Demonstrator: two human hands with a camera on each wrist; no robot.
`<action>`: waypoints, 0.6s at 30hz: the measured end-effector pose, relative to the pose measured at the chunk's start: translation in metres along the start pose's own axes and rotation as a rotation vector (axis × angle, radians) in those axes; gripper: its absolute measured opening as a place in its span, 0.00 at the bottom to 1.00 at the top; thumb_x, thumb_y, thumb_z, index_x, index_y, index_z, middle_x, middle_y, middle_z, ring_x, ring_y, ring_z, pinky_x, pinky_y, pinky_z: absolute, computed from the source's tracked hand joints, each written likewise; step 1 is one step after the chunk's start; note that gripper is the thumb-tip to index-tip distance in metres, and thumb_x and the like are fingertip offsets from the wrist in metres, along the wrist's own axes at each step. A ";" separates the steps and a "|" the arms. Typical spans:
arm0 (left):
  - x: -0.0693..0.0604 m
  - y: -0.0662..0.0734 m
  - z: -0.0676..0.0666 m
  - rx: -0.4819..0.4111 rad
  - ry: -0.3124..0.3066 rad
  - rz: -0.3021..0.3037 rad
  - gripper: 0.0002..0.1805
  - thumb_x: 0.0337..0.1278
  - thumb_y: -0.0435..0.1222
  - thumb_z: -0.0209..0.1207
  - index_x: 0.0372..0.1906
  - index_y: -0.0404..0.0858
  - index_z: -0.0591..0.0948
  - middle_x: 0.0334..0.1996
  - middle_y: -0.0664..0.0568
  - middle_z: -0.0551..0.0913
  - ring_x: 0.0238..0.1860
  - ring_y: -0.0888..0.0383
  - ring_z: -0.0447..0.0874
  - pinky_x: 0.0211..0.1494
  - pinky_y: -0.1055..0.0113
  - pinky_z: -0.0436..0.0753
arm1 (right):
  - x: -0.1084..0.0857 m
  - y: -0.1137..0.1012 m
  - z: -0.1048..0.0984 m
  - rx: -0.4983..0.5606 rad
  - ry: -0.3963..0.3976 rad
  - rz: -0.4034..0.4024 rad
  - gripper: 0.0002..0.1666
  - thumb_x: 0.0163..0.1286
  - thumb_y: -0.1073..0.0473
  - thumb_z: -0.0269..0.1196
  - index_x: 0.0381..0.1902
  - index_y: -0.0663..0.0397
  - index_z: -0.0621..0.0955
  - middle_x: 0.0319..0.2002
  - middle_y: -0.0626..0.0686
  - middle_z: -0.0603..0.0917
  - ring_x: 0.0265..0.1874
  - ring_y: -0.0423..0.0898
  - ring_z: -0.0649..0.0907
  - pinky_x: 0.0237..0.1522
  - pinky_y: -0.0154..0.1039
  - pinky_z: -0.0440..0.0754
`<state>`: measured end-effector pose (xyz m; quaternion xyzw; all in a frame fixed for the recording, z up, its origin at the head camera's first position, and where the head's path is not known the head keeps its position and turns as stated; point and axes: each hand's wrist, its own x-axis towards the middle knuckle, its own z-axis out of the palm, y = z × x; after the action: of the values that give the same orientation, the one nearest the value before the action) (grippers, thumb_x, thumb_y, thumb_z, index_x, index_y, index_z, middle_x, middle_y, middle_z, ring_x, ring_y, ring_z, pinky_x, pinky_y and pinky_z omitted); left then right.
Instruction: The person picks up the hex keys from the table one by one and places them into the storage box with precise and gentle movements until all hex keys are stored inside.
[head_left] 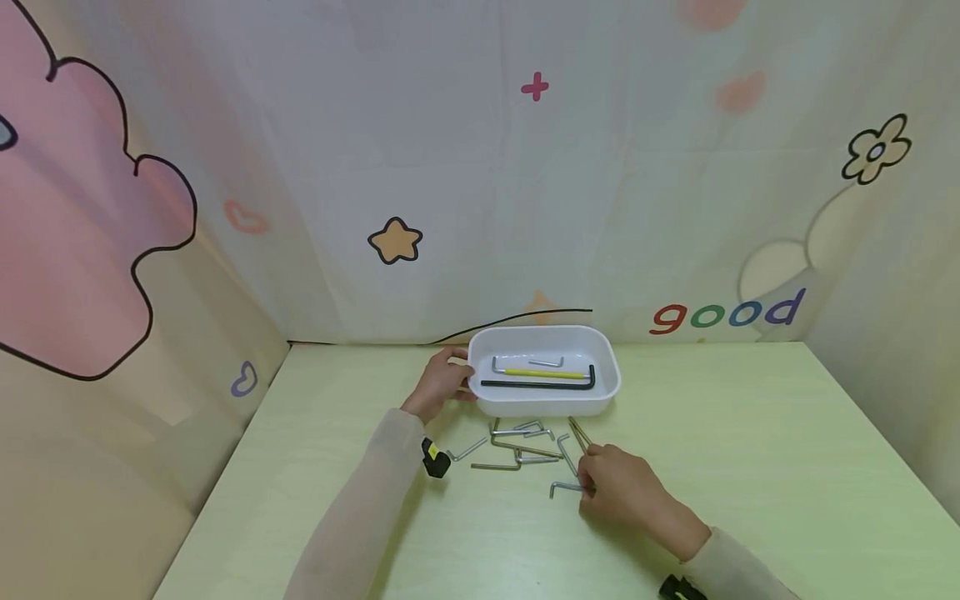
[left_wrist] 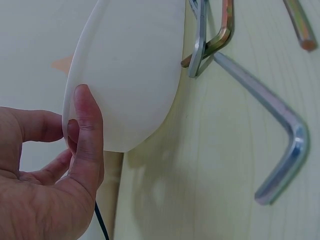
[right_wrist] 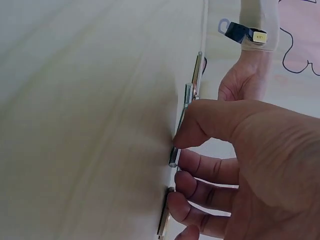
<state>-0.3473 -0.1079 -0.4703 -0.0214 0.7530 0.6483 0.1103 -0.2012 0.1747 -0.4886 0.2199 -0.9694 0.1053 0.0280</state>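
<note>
My left hand [head_left: 442,383] pinches the left rim of a white plastic tray [head_left: 543,408], thumb on one side of the wall and fingers on the other. Inside the tray lie a long black hex key [head_left: 536,385], a yellow-sleeved one [head_left: 543,373] and a small silver one [head_left: 546,362]. In front of it, my right hand [head_left: 626,487] is down at the tabletop, thumb and forefinger closed about a silver hex key [head_left: 566,486]. Brass-coloured hex key shafts [head_left: 577,432] stick out past its fingers. In the right wrist view, the thumb [right_wrist: 200,125] partly covers the key.
Several loose silver and brass-coloured hex keys [head_left: 517,466] lie in front of the tray, some crossing. One silver key [left_wrist: 295,140] lies apart near the left wrist. A printed curtain [head_left: 480,208] stands behind the pale wooden table [head_left: 750,467].
</note>
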 end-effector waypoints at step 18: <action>0.000 0.002 0.001 -0.001 0.001 -0.014 0.21 0.65 0.30 0.53 0.62 0.32 0.70 0.44 0.37 0.82 0.32 0.57 0.84 0.35 0.64 0.90 | 0.002 0.005 -0.005 -0.057 0.015 -0.045 0.13 0.39 0.61 0.66 0.12 0.39 0.72 0.17 0.37 0.70 0.19 0.36 0.67 0.23 0.36 0.66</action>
<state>-0.3474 -0.1067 -0.4689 -0.0273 0.7527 0.6478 0.1144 -0.2048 0.1795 -0.4843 0.2400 -0.9666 0.0787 0.0440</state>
